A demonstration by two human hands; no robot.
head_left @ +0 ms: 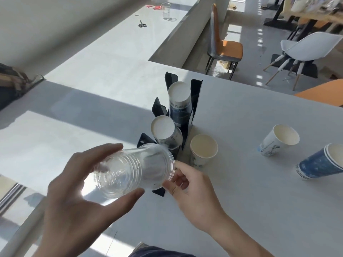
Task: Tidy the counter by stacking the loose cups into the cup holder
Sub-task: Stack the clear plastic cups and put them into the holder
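Clear plastic fills the middle of my view: a stack of see-through cups (pixel 133 169), tipped on its side with the rims toward the black cup holder (pixel 194 101). My left hand (pixel 79 186) has it from below and behind, fingers spread wide around the base end, thumb under the wall. My right hand (pixel 187 186) sits at the rim end, fingers loosely curled and touching the lip; I cannot tell whether it truly grips.

The holder stands on the grey counter (pixel 250 210) just beyond the stack, with two columns of upside-down paper cups in it, the far one (pixel 179 101) with dark blue print and the near one (pixel 166 130) white. A white paper cup (pixel 203 149) stands upright just beside the holder's right side. Further right, another white cup (pixel 278 140) and a nested blue pair (pixel 321 162) sit well apart from the holder.
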